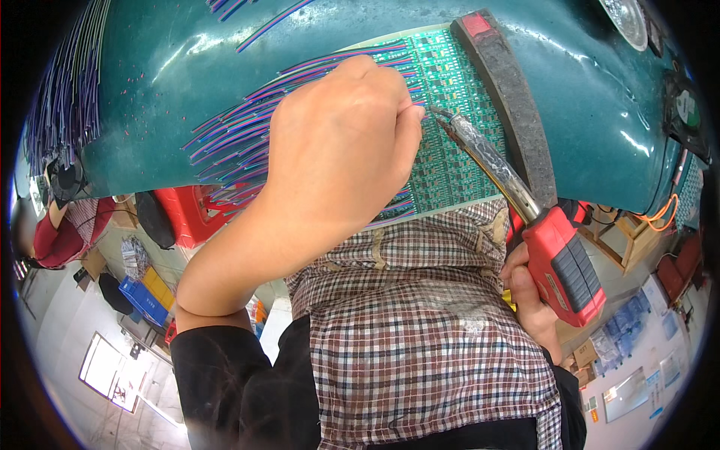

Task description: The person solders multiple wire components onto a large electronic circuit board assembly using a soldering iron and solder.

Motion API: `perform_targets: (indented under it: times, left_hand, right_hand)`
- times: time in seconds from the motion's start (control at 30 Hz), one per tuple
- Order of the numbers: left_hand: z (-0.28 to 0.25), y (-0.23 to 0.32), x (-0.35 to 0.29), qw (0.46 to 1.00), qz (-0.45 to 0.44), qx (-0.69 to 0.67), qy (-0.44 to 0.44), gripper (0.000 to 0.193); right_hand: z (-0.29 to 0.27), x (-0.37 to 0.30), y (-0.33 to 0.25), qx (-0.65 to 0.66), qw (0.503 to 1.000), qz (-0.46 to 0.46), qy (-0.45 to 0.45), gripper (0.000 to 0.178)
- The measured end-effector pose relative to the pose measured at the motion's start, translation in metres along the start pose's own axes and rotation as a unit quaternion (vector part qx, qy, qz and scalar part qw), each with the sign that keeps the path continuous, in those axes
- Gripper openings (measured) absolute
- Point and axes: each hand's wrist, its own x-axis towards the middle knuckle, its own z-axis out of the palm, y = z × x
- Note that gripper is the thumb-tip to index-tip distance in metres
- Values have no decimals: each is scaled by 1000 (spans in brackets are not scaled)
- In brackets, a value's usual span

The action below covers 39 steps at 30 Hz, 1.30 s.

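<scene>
– Wires [232,135] lie fanned over the counter [180,75] on your left, their right ends on the green board [454,165]. Your left hand [345,120] is curled closed over them and appears to pinch one by its end.

– And your right hand [534,307] grips the iron [546,232] by its red-and-black body, the tip just beside your left thumb. How might those wires handle for you?

– Light and springy, I'd judge, easy to bend and apt to tangle. Take one close to its end, but keep your skin off the tip, which is presumably hot.

– The board looks thin and stiff, its small parts fragile, so you'd best hold it by the rim. The dark bar [517,105] along its right side looks heavy enough to steady it for you.

– What can't you make out here?

– Your left fingertips and the board beneath them are hidden, as are most of your right fingers. Whether the tip touches anything is too small to tell. At far left, a bundle [71,90] of more wires is cut off at the top.
</scene>
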Motion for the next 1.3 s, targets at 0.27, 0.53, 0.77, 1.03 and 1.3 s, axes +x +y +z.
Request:
perform_targets:
  times: [0.27, 0.53, 0.77, 1.03, 1.3]
  left_hand:
    - [0, 1, 0, 1000, -5, 6, -7, 18]
    - [2, -1, 1, 1000, 0, 6, -2, 19]
    - [4, 0, 1, 1000, -5, 8, 3, 19]
    - [4, 1, 0, 1000, -10, 15, -2, 18]
    - [6, 1, 0, 999, -7, 32, 3, 19]
  right_hand:
    - [1, -1, 3, 9, 1000, -2, 7, 22]
    - [0, -11, 3, -38, 998, 47, 20, 22]
    - [0, -4, 5, -24, 1000, -11, -5, 21]
    - [-3, -12, 3, -77, 997, 19, 7, 21]
    - [-5, -10, 9, -61, 998, 2, -22, 22]
